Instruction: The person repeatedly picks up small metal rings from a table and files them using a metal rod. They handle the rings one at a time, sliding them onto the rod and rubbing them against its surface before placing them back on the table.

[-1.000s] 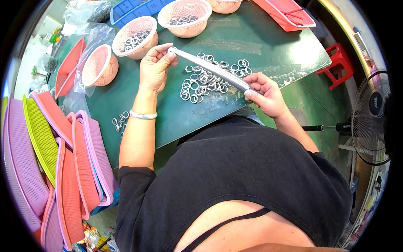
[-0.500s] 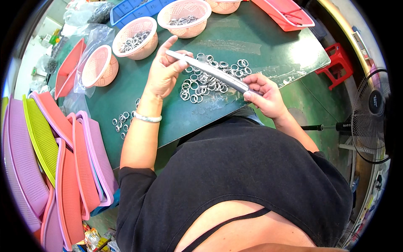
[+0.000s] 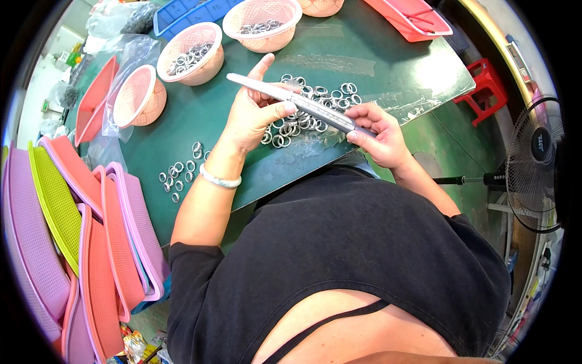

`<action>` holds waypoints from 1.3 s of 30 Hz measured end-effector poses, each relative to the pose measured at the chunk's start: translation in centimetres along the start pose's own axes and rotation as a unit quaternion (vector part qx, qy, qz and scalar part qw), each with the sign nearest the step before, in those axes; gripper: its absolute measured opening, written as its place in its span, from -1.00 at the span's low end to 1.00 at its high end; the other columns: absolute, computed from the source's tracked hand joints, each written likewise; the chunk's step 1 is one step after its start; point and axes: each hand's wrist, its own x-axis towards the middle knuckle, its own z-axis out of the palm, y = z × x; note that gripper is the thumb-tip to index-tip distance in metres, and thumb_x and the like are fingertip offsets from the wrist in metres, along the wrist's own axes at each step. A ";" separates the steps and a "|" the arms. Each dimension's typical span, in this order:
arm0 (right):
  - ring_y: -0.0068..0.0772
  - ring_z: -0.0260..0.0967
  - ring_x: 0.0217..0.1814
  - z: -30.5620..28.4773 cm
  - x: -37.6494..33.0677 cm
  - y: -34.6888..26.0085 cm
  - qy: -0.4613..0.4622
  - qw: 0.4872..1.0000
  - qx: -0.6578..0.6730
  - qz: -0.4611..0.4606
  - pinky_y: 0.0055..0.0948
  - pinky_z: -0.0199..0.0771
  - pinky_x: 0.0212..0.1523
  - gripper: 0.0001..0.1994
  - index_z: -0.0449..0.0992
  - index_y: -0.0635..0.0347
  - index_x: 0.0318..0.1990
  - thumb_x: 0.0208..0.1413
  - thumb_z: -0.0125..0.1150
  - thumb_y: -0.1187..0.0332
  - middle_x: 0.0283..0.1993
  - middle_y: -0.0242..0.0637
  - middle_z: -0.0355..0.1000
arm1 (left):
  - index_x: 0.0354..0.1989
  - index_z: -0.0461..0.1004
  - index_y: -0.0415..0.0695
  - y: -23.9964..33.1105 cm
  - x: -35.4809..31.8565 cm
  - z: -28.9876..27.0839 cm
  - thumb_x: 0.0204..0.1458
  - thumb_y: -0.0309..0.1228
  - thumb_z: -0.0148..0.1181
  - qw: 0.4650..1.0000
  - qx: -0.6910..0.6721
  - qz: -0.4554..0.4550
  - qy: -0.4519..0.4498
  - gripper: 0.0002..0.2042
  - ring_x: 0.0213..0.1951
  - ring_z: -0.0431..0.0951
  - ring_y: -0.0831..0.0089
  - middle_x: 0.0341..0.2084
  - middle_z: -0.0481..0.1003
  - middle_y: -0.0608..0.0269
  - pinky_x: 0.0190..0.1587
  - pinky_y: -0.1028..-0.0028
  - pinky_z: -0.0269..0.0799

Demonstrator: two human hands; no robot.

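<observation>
Slanting across the table edge is a grey metal ring mandrel (image 3: pixel 324 111), its pale narrow end up to the left. My right hand (image 3: pixel 382 134) grips its thick lower end between thumb and fingers. My left hand (image 3: pixel 254 118) is closed around the upper part, thumb in front, index finger raised; whether a ring sits between those fingers I cannot tell. Behind the mandrel lies a loose pile of silver-coloured rings (image 3: pixel 290 127), partly covered by my left hand. A smaller group of rings (image 3: pixel 176 170) lies left of my left wrist.
Pink baskets (image 3: pixel 191 71) stand along the far side of the green table (image 3: pixel 339 45), two holding rings. A blue crate (image 3: pixel 191 17) and a red tray (image 3: pixel 424 30) are at the back. Stacked colourful baskets (image 3: pixel 100 273) fill the left; a fan (image 3: pixel 539 145) and red stool (image 3: pixel 485 91) stand right.
My left hand has slid from near the mandrel's narrow tip down toward its middle, leaving more of the tip exposed. My right hand keeps its hold on the thick end.
</observation>
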 end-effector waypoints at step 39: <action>-0.71 0.26 -0.40 -2.7 -0.2 -0.3 0.083 0.993 0.069 0.053 -0.74 0.23 -0.46 -0.73 0.27 0.31 -0.16 -0.07 0.07 0.56 -0.39 -0.37 0.35 | -0.33 0.41 -0.22 0.9 4.8 -3.5 -0.06 -0.53 0.07 0.969 0.196 -0.084 0.125 -0.89 -0.57 0.43 0.59 -0.55 0.45 0.26 -0.56 0.68 0.33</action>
